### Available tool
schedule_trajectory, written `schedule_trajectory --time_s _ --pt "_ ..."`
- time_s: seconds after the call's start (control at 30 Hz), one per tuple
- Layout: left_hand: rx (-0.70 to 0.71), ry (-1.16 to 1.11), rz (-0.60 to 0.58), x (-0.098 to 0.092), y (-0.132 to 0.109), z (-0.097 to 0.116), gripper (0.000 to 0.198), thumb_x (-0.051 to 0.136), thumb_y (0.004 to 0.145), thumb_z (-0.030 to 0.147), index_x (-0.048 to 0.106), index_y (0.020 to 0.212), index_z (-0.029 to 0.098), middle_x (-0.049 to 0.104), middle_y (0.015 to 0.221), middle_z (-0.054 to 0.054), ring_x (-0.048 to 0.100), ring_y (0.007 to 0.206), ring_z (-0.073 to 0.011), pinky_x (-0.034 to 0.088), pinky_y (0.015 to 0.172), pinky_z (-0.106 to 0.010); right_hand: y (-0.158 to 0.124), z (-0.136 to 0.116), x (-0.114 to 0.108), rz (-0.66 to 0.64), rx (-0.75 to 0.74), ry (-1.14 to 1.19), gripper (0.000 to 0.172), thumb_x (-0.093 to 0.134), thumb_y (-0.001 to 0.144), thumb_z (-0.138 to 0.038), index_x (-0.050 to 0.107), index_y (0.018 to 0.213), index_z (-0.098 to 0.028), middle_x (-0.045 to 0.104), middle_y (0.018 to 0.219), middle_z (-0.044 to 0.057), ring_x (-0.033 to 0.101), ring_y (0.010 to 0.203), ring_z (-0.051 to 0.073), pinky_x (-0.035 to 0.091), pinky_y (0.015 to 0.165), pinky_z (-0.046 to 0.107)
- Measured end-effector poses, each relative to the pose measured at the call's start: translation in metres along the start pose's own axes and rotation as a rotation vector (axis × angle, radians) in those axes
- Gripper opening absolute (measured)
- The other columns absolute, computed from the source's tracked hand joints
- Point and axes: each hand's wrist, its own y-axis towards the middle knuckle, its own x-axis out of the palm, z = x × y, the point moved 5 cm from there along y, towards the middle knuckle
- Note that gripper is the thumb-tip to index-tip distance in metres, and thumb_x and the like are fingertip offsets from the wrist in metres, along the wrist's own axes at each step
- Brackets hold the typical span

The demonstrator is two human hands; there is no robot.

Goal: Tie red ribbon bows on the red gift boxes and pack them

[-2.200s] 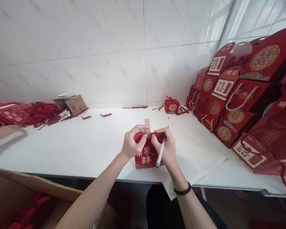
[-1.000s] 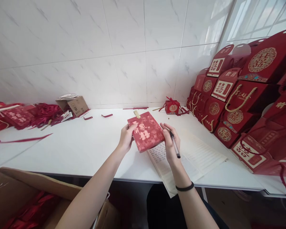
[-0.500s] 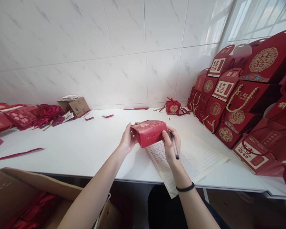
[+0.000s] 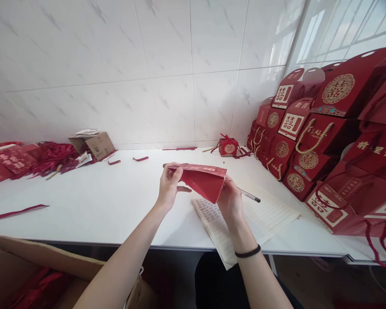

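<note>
Both my hands hold a small red gift box with gold print, lifted above the white table and tipped so its underside faces me. My left hand pinches the box's left edge with thumb and fingers. My right hand supports its right lower corner and also carries a pen that sticks out to the right. Beneath the box lie sheets of printed paper on the table.
A big pile of red gift bags and boxes fills the right side. One small ribboned red box stands by the tiled wall. A brown carton and red ribbons and bags lie at the left. An open cardboard box sits below the table edge.
The red box went from standing on the table to being lifted, then turned over so its bottom shows. The pen now points to the right instead of downward.
</note>
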Motion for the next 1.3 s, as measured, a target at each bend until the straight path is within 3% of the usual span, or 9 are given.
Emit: schedule_trajectory --time_s 0.23,0.47,0.67,0.77,0.93,1.03,1.17,1.3 --pt "0.054 0.036 0.014 -0.002 0.001 0.000 0.034 0.067 0.067 0.046 0.051 0.084 0.022 0.044 0.082 0.002 0.048 0.062 -0.0094 0.046 0.036 -0.018 -0.001 -0.001 -0.001 0.017 0.005 0.017 0.021 0.061 0.065 -0.032 0.060 0.082 -0.019 0.059 0.082 0.000 0.054 0.071 0.016 0.041 0.059 0.026" --pt "0.053 0.043 0.000 -0.001 0.000 0.000 0.035 0.067 0.066 0.046 0.051 0.086 0.021 0.048 0.081 0.001 0.049 0.060 -0.0092 0.044 0.036 -0.017 0.001 -0.001 -0.003 0.021 -0.020 -0.033 0.023 0.059 0.066 -0.036 0.058 0.083 -0.020 0.060 0.081 0.000 0.055 0.071 0.017 0.041 0.058 0.028" --pt "0.002 -0.036 0.063 -0.004 0.001 -0.003 0.049 0.065 0.068 0.044 0.048 0.110 0.025 0.056 0.099 -0.003 0.057 0.069 -0.0131 0.046 0.040 -0.019 -0.002 -0.005 -0.002 0.096 -0.011 0.069 0.018 0.063 0.057 -0.028 0.052 0.069 -0.020 0.053 0.066 -0.003 0.045 0.056 0.012 0.037 0.053 0.025" --pt "-0.036 -0.050 0.120 -0.008 0.003 -0.005 0.049 0.065 0.069 0.041 0.049 0.111 0.024 0.061 0.098 -0.004 0.060 0.073 -0.0150 0.048 0.045 -0.021 -0.004 -0.008 -0.001 0.106 -0.035 0.094 0.020 0.062 0.054 -0.024 0.045 0.062 -0.020 0.050 0.064 -0.004 0.043 0.055 0.011 0.036 0.052 0.024" --pt "-0.092 -0.003 0.162 -0.011 0.005 -0.010 0.029 0.060 0.070 0.042 0.060 0.087 0.019 0.065 0.087 -0.002 0.060 0.067 -0.0138 0.045 0.047 -0.022 -0.005 -0.012 0.003 0.037 -0.095 0.023 0.017 0.059 0.056 -0.023 0.042 0.061 -0.020 0.050 0.060 -0.005 0.049 0.059 0.013 0.038 0.056 0.026" --pt "-0.127 0.056 0.234 -0.015 0.005 -0.015 0.022 0.058 0.071 0.040 0.058 0.069 0.018 0.064 0.072 0.000 0.058 0.060 -0.0122 0.043 0.050 -0.022 -0.006 -0.011 0.007 -0.022 -0.090 -0.018 0.016 0.058 0.059 -0.025 0.042 0.062 -0.021 0.060 0.065 -0.003 0.058 0.070 0.018 0.042 0.066 0.033" --pt "-0.214 -0.059 0.261 -0.015 0.006 -0.022 0.018 0.055 0.075 0.035 0.060 0.073 0.018 0.067 0.076 0.000 0.061 0.066 -0.0130 0.045 0.058 -0.023 -0.011 -0.015 0.015 -0.135 -0.124 -0.010 0.012 0.057 0.060 -0.024 0.045 0.062 -0.022 0.066 0.069 -0.001 0.062 0.081 0.023 0.041 0.085 0.045" --pt "-0.391 -0.259 0.270 -0.013 0.005 -0.031 0.020 0.051 0.078 0.034 0.061 0.076 0.016 0.067 0.074 -0.002 0.062 0.062 -0.0144 0.048 0.057 -0.026 -0.016 -0.017 0.021 -0.253 -0.135 -0.016 0.012 0.061 0.064 -0.023 0.049 0.063 -0.023 0.063 0.060 -0.003 0.064 0.076 0.023 0.042 0.085 0.046"
